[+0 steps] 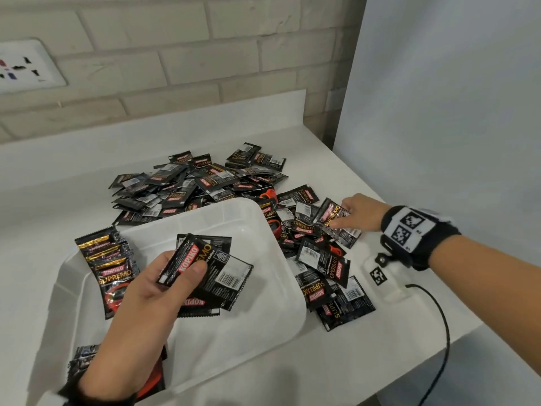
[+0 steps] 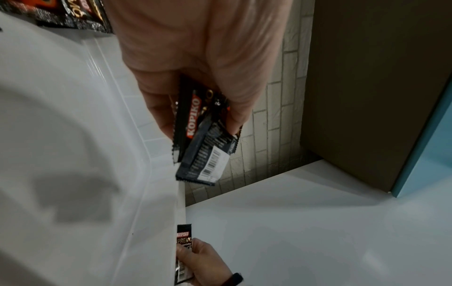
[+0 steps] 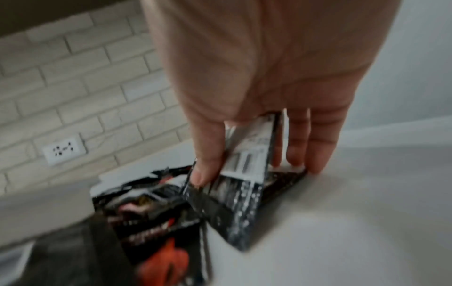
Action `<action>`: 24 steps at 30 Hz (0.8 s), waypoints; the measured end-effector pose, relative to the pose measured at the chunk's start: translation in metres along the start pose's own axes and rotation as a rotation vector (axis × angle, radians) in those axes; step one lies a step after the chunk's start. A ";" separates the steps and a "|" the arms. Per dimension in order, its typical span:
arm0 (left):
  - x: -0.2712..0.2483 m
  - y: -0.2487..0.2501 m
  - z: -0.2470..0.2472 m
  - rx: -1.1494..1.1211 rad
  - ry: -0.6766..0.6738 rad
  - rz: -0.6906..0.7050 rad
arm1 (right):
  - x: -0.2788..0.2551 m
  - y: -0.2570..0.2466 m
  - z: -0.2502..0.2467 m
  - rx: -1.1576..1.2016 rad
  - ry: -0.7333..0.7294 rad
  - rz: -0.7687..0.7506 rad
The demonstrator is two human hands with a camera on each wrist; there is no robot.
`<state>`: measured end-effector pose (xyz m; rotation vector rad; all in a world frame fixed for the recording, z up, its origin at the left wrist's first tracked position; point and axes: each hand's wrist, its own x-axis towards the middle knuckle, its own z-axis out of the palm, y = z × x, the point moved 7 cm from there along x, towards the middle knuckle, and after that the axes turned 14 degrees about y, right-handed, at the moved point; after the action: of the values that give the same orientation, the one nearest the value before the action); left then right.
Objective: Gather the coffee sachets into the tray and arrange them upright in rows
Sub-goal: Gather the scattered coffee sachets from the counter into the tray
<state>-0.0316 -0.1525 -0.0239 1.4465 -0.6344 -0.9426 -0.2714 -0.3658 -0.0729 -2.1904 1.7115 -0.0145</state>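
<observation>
A white plastic tray (image 1: 251, 332) sits on the counter, tipped up at its far end. A short row of black Kopiko sachets (image 1: 109, 268) stands along its left wall. My left hand (image 1: 181, 276) hovers over the tray and grips a small stack of sachets (image 1: 216, 273) between thumb and fingers; the same stack (image 2: 208, 154) shows in the left wrist view. My right hand (image 1: 341, 214) reaches to the right of the tray and pinches one sachet (image 1: 329, 213) lifted off the loose ones; the right wrist view shows thumb and fingers on that sachet (image 3: 247, 152).
A big loose pile of sachets (image 1: 190, 183) lies behind the tray, and more sachets (image 1: 322, 273) spread along its right side. A white device with a black cable (image 1: 386, 282) sits near the counter's right edge. A brick wall with a socket (image 1: 26, 65) stands behind.
</observation>
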 end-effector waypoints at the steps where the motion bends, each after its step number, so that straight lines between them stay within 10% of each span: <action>1: 0.000 -0.001 -0.002 0.001 0.014 -0.005 | 0.003 0.001 0.002 0.023 0.030 0.019; 24: 0.008 -0.006 -0.007 -0.038 0.050 0.013 | 0.015 -0.018 0.022 0.728 -0.101 0.329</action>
<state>-0.0228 -0.1552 -0.0317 1.4259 -0.5853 -0.9014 -0.2457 -0.3708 -0.0913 -1.3540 1.6425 -0.3732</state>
